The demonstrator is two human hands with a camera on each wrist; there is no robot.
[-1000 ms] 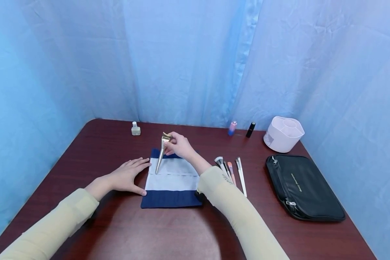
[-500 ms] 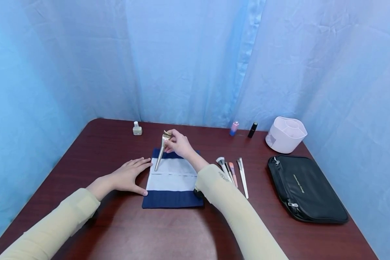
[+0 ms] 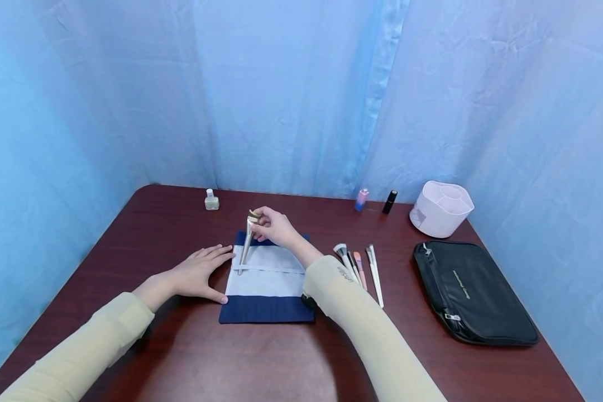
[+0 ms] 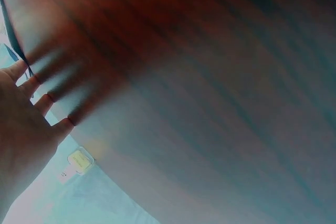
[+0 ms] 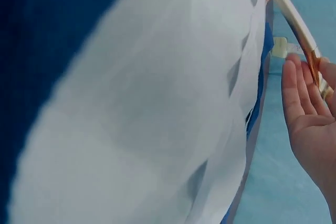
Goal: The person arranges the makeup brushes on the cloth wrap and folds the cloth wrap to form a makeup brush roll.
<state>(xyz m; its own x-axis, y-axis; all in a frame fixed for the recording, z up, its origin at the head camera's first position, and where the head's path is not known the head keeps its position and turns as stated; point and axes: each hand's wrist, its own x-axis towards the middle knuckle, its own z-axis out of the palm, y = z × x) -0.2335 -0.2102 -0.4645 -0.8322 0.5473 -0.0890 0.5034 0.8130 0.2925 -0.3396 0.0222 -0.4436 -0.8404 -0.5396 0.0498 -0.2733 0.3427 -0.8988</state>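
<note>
your right hand (image 3: 276, 228) pinches makeup brush (image 3: 245, 248), lower end at navy-and-white brush roll (image 3: 268, 285); your left hand (image 3: 198, 272), fingers spread, touches roll's edge.

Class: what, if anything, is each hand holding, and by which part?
The right hand pinches a brush by its upper end, near the head; the left hand holds nothing.

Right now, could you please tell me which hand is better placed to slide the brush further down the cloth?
Probably the right hand: it pinches the brush, which reaches over the cloth. The left hand rests at the cloth's left edge, off the brush.
</note>
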